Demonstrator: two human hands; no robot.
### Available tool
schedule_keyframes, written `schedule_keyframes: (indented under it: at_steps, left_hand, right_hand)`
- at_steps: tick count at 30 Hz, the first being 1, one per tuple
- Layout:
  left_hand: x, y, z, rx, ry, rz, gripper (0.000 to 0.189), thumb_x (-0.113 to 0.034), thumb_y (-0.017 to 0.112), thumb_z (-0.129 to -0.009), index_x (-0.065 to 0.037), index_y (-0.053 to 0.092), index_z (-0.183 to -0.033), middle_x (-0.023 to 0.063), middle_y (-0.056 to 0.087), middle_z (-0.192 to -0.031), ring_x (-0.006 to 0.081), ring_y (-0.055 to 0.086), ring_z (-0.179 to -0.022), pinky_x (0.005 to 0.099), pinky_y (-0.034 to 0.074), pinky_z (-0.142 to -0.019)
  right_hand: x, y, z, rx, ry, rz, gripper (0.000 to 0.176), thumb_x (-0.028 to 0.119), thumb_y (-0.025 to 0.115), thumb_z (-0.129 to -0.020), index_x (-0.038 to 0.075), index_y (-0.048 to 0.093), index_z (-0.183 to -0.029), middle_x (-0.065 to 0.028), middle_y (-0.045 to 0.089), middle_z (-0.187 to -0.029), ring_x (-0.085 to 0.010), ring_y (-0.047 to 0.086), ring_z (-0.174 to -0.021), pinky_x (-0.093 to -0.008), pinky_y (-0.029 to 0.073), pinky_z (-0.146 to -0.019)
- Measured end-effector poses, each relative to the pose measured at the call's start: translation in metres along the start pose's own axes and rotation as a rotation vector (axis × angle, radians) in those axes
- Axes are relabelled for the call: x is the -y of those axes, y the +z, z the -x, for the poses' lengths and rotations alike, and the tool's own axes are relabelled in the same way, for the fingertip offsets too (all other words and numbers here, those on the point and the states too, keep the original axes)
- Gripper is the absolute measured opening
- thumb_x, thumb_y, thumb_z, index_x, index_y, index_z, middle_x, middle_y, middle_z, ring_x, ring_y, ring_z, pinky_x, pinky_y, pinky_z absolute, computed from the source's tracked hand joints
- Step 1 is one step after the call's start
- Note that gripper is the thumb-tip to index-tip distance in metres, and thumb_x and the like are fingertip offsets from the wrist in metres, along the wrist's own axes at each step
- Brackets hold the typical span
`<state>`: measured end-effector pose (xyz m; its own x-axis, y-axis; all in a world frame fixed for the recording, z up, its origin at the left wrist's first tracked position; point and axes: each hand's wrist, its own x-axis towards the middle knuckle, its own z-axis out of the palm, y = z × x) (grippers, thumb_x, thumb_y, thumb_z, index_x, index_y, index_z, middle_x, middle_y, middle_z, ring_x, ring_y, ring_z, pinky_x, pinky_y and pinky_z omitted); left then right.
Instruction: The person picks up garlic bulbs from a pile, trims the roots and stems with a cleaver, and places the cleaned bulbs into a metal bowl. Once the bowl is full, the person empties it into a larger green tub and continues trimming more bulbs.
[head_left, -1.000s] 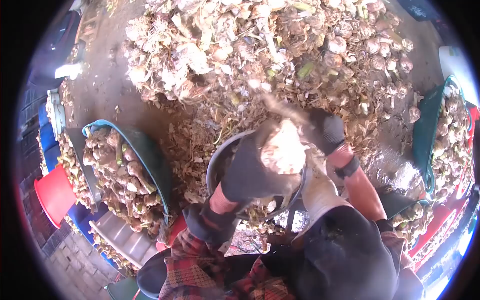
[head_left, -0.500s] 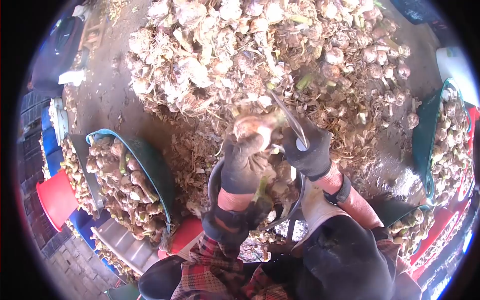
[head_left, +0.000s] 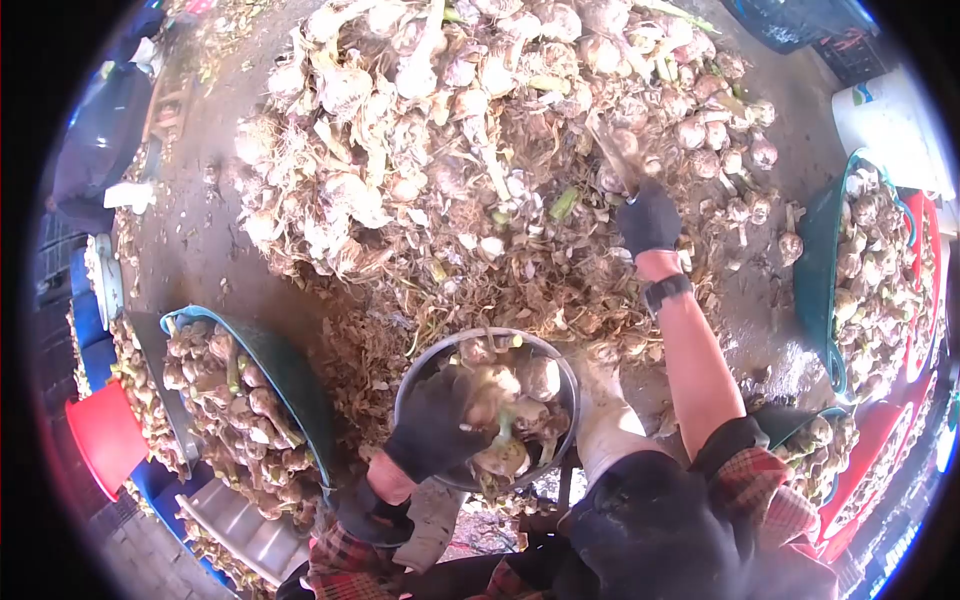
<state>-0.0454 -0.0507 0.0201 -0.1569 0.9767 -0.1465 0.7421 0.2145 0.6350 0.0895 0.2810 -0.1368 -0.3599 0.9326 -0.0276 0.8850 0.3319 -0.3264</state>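
My left hand (head_left: 432, 422), in a dark glove, reaches into a round metal bucket (head_left: 568, 385) between my legs. Its fingers lie against a pale garlic bulb (head_left: 488, 392); motion blur hides whether they grip it. More bulbs, some with cut green stems, fill the bucket around it. My right hand (head_left: 650, 220), gloved too, is closed around a knife (head_left: 613, 155) whose blade points up and left. This hand is over the right side of a large garlic heap (head_left: 460, 110), close to loose bulbs.
Left of me stands a green tub (head_left: 285, 370) full of garlic; another green tub (head_left: 820, 270) stands at the right. A red bucket (head_left: 105, 440) sits at far left. Dry skins (head_left: 390, 350) litter the ground before the bucket. A white container (head_left: 890, 125) is at the upper right.
My left hand has lowered the garlic bulb from above the bucket into it. My right hand has moved away from it, up and right over the heap, still gripping the knife.
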Motion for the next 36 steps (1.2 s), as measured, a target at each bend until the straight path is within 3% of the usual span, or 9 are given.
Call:
schedule_keyframes:
  at_steps: [5,9,13,19,21,24,29,31,36]
  left_hand:
    - [0.004,-0.023,0.007,0.501,-0.185,-0.201,0.046,-0.033,0.08,-0.065,-0.003,0.061,-0.095,0.0155,0.06,-0.093,0.0334,0.061,-0.086,0.0398,0.05,-0.076]
    - [-0.03,-0.035,-0.027,0.041,-0.547,0.369,0.044,-0.025,0.078,-0.074,-0.003,0.059,-0.107,0.0114,0.061,-0.098,0.0192,0.061,-0.094,0.0312,0.05,-0.078]
    - [-0.015,0.022,-0.091,-0.461,-0.251,1.147,0.062,-0.021,0.074,-0.08,0.002,0.04,-0.128,0.009,0.062,-0.103,0.0156,0.061,-0.094,0.0308,0.05,-0.081]
    - [-0.014,0.018,-0.087,-0.52,-0.254,1.087,0.044,-0.005,0.072,-0.079,-0.001,0.046,-0.114,0.0078,0.062,-0.098,0.0143,0.061,-0.092,0.0287,0.052,-0.079]
    - [0.034,0.036,-0.084,-0.3,0.273,1.083,0.051,-0.006,0.078,-0.071,-0.001,0.047,-0.112,0.0102,0.061,-0.101,0.0184,0.062,-0.093,0.03,0.053,-0.077]
    - [0.022,0.054,-0.069,-0.513,-0.232,0.743,0.067,-0.016,0.08,-0.065,-0.001,0.045,-0.12,0.0117,0.058,-0.094,0.0206,0.059,-0.084,0.0318,0.05,-0.075]
    - [0.015,0.03,-0.058,-0.329,-0.245,0.577,0.091,-0.028,0.077,-0.075,-0.003,0.024,-0.145,0.0148,0.049,-0.131,0.0257,0.048,-0.121,0.0418,0.033,-0.108]
    - [0.018,0.034,-0.06,-0.404,-0.125,0.589,0.063,-0.02,0.08,-0.061,-0.001,0.046,-0.111,0.011,0.056,-0.088,0.0225,0.058,-0.077,0.034,0.047,-0.066]
    - [-0.027,0.01,-0.069,-0.334,-0.148,0.777,0.043,-0.02,0.075,-0.064,-0.002,0.053,-0.097,0.0074,0.064,-0.074,0.0188,0.064,-0.063,0.0315,0.052,-0.059]
  right_hand:
    - [0.008,-0.02,0.017,0.037,0.091,-0.216,0.019,0.015,0.064,-0.076,0.006,0.064,-0.092,-0.017,0.067,-0.087,-0.0331,0.066,-0.078,-0.0419,0.052,-0.069]
    - [0.051,-0.061,0.083,0.17,0.061,-0.745,0.023,0.016,0.073,-0.073,-0.001,0.062,-0.084,-0.0092,0.064,-0.067,-0.0145,0.059,-0.059,-0.0311,0.047,-0.055]
    - [0.097,-0.087,0.132,0.325,-0.147,-0.933,0.023,0.011,0.07,-0.074,-0.001,0.064,-0.093,-0.0064,0.065,-0.068,-0.0136,0.061,-0.06,-0.0309,0.05,-0.058]
    - [0.089,-0.093,0.136,0.309,-0.319,-0.717,0.014,0.011,0.069,-0.075,0.004,0.061,-0.084,-0.0129,0.064,-0.075,-0.0257,0.066,-0.066,-0.0336,0.051,-0.058]
    - [0.083,-0.096,0.134,0.27,-0.533,-0.618,0.017,0.014,0.068,-0.07,0.006,0.058,-0.082,-0.012,0.06,-0.076,-0.0315,0.063,-0.066,-0.0383,0.05,-0.056]
    - [0.089,-0.115,0.134,0.403,-0.61,-0.416,0.034,0.023,0.068,-0.059,0.008,0.057,-0.088,-0.0117,0.056,-0.082,-0.0332,0.061,-0.068,-0.0429,0.049,-0.057]
    - [0.082,-0.101,0.135,0.402,-0.663,-0.398,0.036,0.026,0.069,-0.058,0.008,0.057,-0.087,-0.0117,0.056,-0.081,-0.033,0.061,-0.069,-0.0434,0.049,-0.057]
    - [0.076,-0.089,0.133,0.39,-0.674,-0.401,0.036,0.026,0.069,-0.057,0.008,0.057,-0.086,-0.0116,0.056,-0.081,-0.0328,0.061,-0.069,-0.0434,0.048,-0.056]
    - [0.035,-0.029,0.124,0.316,-0.503,-0.25,0.017,0.022,0.064,-0.07,0.009,0.059,-0.08,-0.0135,0.06,-0.072,-0.034,0.06,-0.059,-0.0429,0.049,-0.052]
